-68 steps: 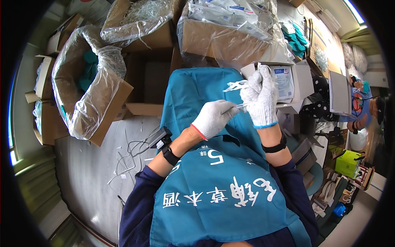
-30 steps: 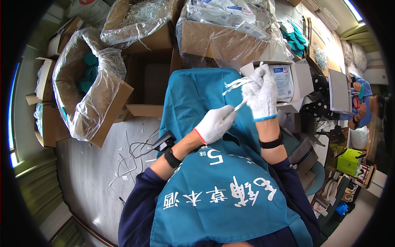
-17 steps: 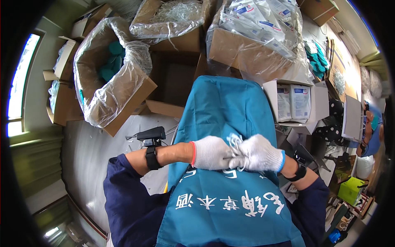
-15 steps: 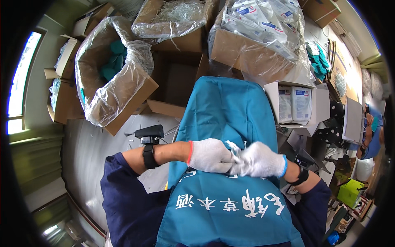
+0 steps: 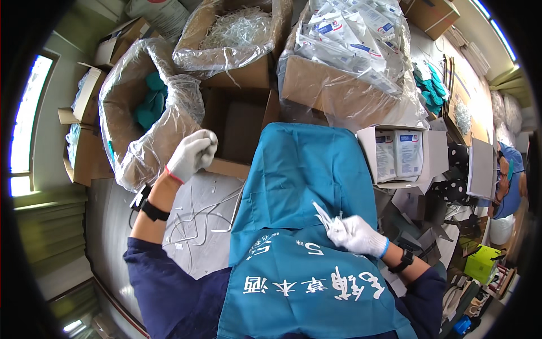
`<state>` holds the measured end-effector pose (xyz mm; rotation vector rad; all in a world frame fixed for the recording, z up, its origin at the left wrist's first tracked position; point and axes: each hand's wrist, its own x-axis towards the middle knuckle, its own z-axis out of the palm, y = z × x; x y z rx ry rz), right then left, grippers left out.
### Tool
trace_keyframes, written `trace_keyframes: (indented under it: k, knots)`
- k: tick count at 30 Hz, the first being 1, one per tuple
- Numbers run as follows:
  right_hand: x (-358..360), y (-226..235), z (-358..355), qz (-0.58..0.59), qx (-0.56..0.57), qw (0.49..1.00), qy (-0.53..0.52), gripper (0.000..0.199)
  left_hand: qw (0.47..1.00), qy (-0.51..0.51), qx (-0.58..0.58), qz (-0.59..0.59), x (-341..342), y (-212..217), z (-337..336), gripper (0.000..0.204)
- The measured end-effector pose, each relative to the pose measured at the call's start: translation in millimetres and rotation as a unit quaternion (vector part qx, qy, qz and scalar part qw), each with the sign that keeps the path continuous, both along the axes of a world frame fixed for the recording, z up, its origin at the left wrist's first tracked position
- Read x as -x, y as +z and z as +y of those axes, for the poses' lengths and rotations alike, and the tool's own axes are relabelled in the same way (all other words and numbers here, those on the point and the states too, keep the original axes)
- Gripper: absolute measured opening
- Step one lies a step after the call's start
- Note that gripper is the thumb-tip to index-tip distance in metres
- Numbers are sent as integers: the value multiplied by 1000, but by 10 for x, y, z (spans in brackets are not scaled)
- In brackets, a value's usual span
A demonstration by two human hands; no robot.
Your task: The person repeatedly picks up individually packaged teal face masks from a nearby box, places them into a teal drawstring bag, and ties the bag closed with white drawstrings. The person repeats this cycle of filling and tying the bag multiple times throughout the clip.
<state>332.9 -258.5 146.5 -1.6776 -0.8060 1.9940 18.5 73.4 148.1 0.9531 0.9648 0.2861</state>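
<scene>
Both my hands wear white gloves. My left hand is raised to the left, fingers curled, beside the plastic-lined cardboard box that holds teal cloth; whether it holds anything I cannot tell. My right hand rests low on the teal fabric sheet spread over my lap and grips a small bundle of clear plastic pieces that stick out to the left of the fingers.
A box of white plastic strips and a box of white packets stand ahead. An empty brown box sits between them. A small white carton with two packets is at right. Loose strips litter the grey floor.
My hands were together over the teal sheet; now they are apart. The left hand has swung out to the lined box. The right hand stays low with the clear plastic pieces.
</scene>
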Motion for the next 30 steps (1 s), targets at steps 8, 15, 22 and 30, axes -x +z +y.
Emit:
trace_keyframes:
  k: [8, 15, 22, 30]
  knots:
    - [-135, -526, 399, 191, -144, 907, -345, 27, 971, 202, 29, 121, -287, -1244, 479, 40]
    - [-331, -667, 544, 303, -187, 852, -383, 22, 875, -251, -413, -35, -1510, -727, -714, 82]
    - [-415, -517, 639, 364, -177, 793, -456, 15, 905, -353, -219, -92, -1869, -965, -1467, 24]
    - [-328, -1240, 562, 252, -237, 822, -453, 24, 983, -111, -143, 17, -1830, -868, -1577, 19]
